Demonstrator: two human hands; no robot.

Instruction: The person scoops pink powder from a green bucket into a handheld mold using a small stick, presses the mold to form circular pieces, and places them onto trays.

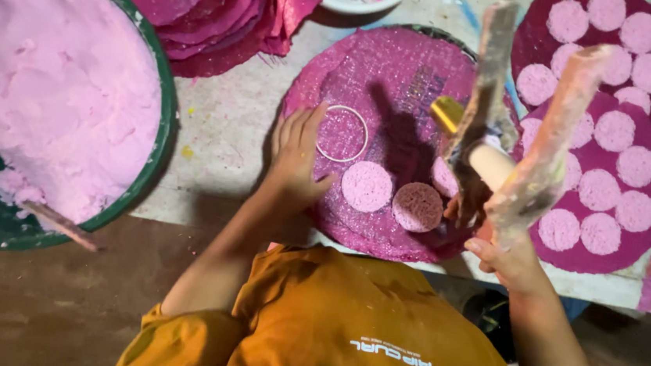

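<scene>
Basin (161, 106): cut off left. Bowl (373, 3): cut off at top. Sticks (548, 147): blurred. Right hand (511, 258): fingers hidden behind sticks.

No packages, signs or screens are in view. The only item of the label kind is a small printed mark (391, 353) on the person's mustard-orange shirt (344, 326), at the bottom centre of the head view. It consists of one wider line of white lettering with a much finer white line beside it, forming a short horizontal strip. It appears upside down from this viewpoint and lies on the chest area, between the two forearms. Its edges are clean and unobscured. Nothing on the tabletop (220, 127) carries a tag, sticker or wrapper that can be made out.
</scene>
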